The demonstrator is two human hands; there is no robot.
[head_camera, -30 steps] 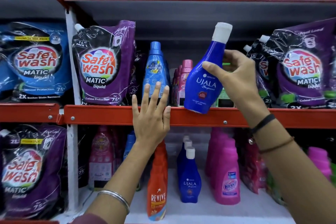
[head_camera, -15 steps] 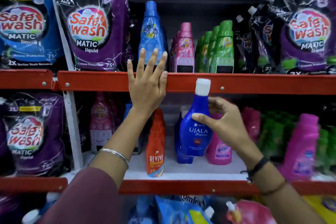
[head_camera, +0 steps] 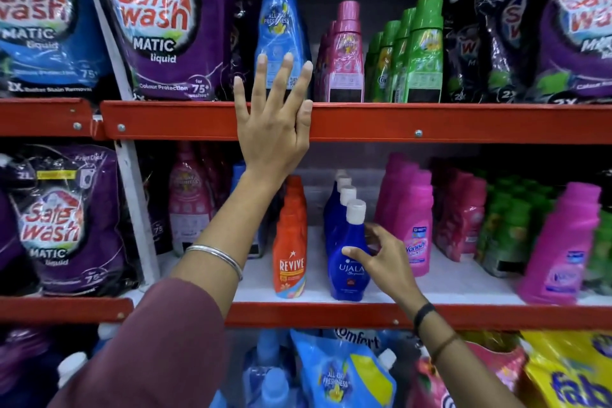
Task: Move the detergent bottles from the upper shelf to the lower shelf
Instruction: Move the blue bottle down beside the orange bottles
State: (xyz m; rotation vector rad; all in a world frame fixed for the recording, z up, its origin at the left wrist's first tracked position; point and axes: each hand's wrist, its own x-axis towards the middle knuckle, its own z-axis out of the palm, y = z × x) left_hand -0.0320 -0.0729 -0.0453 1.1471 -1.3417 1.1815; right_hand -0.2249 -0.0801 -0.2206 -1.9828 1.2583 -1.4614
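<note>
A dark blue Ujala bottle (head_camera: 347,262) with a white cap stands upright at the front of the lower shelf (head_camera: 331,315), heading a row of like bottles. My right hand (head_camera: 381,258) wraps its thumb and fingers around the bottle's body. My left hand (head_camera: 275,122) lies flat with fingers spread against the red front rail of the upper shelf (head_camera: 430,124), holding nothing. On the upper shelf stand a light blue bottle (head_camera: 281,26), pink bottles (head_camera: 346,56) and green bottles (head_camera: 420,53).
An orange Revive bottle (head_camera: 289,248) stands just left of the Ujala row; pink Vanish bottles (head_camera: 414,219) stand just right. Safewash pouches (head_camera: 165,23) fill the left and far right of both shelves. More pouches (head_camera: 341,374) lie below the lower shelf.
My right hand carried the Ujala bottle down from the upper shelf level and set it on the lower shelf at the front of its row. The left hand stayed on the rail.
</note>
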